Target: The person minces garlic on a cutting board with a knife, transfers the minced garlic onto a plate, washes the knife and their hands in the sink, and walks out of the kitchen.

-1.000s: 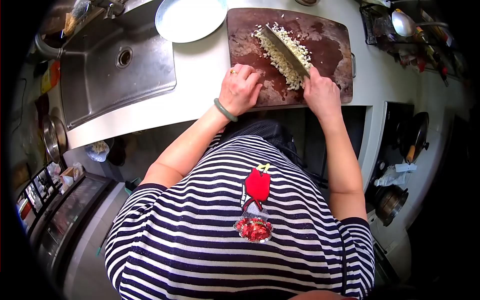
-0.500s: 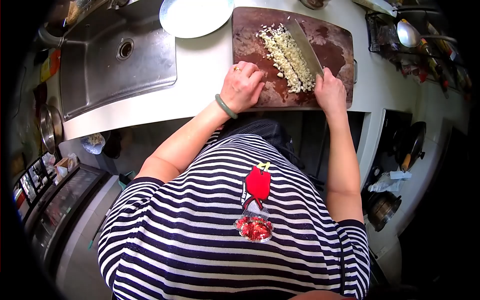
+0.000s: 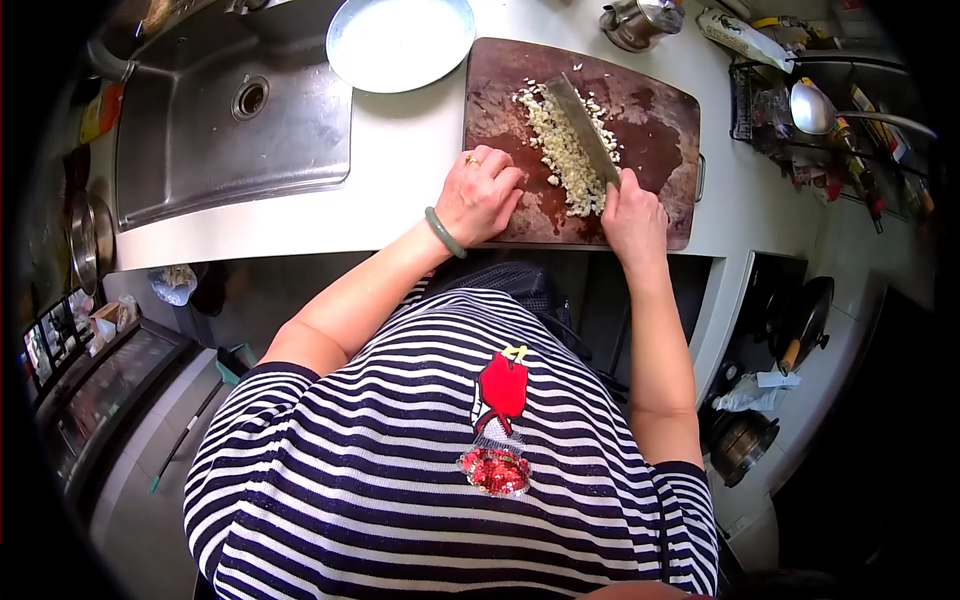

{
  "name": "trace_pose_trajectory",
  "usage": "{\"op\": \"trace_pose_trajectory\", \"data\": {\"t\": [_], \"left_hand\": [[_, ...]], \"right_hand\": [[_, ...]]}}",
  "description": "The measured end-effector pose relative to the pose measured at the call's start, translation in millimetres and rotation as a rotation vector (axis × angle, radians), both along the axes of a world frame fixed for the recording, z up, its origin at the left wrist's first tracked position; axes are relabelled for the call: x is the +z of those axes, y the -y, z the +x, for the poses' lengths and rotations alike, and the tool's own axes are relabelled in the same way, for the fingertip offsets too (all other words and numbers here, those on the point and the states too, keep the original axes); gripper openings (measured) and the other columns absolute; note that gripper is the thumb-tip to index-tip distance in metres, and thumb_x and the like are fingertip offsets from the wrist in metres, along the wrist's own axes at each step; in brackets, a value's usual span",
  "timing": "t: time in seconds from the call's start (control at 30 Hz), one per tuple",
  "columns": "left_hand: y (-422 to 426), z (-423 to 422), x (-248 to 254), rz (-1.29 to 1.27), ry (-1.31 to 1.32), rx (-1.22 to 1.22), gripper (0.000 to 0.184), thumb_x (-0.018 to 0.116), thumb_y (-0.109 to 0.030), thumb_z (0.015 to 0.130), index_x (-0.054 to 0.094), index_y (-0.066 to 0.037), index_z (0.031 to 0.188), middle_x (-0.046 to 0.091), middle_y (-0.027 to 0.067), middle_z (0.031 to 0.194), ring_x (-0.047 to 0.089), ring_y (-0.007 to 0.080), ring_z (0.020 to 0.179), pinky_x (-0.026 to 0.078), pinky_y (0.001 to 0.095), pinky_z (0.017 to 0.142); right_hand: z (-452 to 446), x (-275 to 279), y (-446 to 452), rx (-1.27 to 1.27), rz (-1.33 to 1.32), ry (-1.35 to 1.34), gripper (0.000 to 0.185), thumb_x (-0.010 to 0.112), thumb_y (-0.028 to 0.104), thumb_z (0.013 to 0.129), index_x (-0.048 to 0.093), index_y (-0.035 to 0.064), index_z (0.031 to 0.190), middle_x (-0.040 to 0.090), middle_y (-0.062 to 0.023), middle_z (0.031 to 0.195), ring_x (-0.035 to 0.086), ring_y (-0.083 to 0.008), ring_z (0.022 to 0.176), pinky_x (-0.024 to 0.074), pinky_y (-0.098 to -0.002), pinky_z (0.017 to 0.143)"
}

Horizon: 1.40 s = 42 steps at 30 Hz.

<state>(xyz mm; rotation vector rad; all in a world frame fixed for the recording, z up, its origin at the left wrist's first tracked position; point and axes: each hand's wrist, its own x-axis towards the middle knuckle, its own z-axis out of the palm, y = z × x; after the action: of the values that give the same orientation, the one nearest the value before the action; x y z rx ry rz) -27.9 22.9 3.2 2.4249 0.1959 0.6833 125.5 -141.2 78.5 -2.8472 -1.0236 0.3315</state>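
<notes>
Here, right fingers (image 3: 627,186) clasp a cleaver (image 3: 583,128), room rightward; left fingers (image 3: 507,178) curl by board's (image 3: 652,120) edge, hold unclear.

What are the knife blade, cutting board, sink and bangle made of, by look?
Knife blade: metal, probably steel; flat grey, dull sheen.
Cutting board: likely wood, worn finish; reddish brown with pale blotches, though composite is possible.
Sink: probably stainless steel, satin; grey with soft reflections.
Bangle: smooth grey-green, perhaps jade-like stone; glass or plastic can't be ruled out.
</notes>
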Motion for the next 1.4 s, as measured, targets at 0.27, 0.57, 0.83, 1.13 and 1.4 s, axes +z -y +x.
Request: {"op": "trace_pose_trajectory", "data": {"t": [0.27, 0.57, 0.83, 1.13, 1.4], "left_hand": [[-3, 0, 0, 0.003, -0.001, 0.005, 0.020, 0.069, -0.009, 0.073, 0.063, -0.003, 0.091, 0.058, 0.0098, 0.094, 0.055, 0.0263, 0.089, 0.044, 0.0362, 0.078], [-2, 0, 0, -0.008, -0.012, -0.003, 0.019, 0.069, -0.009, 0.074, 0.063, -0.004, 0.091, 0.058, 0.0086, 0.094, 0.055, 0.0259, 0.090, 0.044, 0.0362, 0.079], [0, -3, -4, -0.006, -0.025, 0.000, 0.020, 0.070, -0.009, 0.073, 0.063, -0.005, 0.092, 0.058, 0.0079, 0.094, 0.056, 0.0253, 0.091, 0.045, 0.0364, 0.079], [1, -1, -2, 0.006, -0.005, -0.007, 0.021, 0.070, -0.008, 0.073, 0.063, -0.005, 0.093, 0.058, 0.0079, 0.094, 0.056, 0.0256, 0.091, 0.045, 0.0370, 0.080], [5, -3, -3, 0.007, -0.008, -0.011, 0.020, 0.070, -0.009, 0.074, 0.063, -0.005, 0.092, 0.058, 0.0076, 0.093, 0.056, 0.0252, 0.091, 0.045, 0.0365, 0.080]], "right_hand": [[-3, 5, -1, 0.028, -0.038, 0.000, 0.016, 0.054, 0.019, 0.090, 0.053, 0.0037, 0.095, 0.064, -0.0253, 0.073, 0.063, -0.0466, 0.074, 0.0492, -0.0560, 0.068], [7, -1, 1, 0.021, 0.000, -0.005, 0.019, 0.053, 0.022, 0.092, 0.054, 0.0038, 0.094, 0.064, -0.0265, 0.075, 0.062, -0.0475, 0.076, 0.0480, -0.0569, 0.069], [21, -9, 17, -0.030, -0.011, 0.039, 0.022, 0.052, 0.024, 0.092, 0.055, 0.0028, 0.097, 0.064, -0.0284, 0.079, 0.061, -0.0487, 0.079, 0.0475, -0.0571, 0.072], [11, -4, 17, 0.008, -0.019, 0.072, 0.019, 0.053, 0.022, 0.092, 0.053, 0.0036, 0.092, 0.063, -0.0283, 0.075, 0.061, -0.0485, 0.075, 0.0475, -0.0577, 0.069], [-7, 0, 19, 0.032, -0.057, 0.046, 0.018, 0.054, 0.022, 0.091, 0.052, 0.0043, 0.090, 0.063, -0.0269, 0.073, 0.062, -0.0478, 0.074, 0.0484, -0.0569, 0.068]]}}
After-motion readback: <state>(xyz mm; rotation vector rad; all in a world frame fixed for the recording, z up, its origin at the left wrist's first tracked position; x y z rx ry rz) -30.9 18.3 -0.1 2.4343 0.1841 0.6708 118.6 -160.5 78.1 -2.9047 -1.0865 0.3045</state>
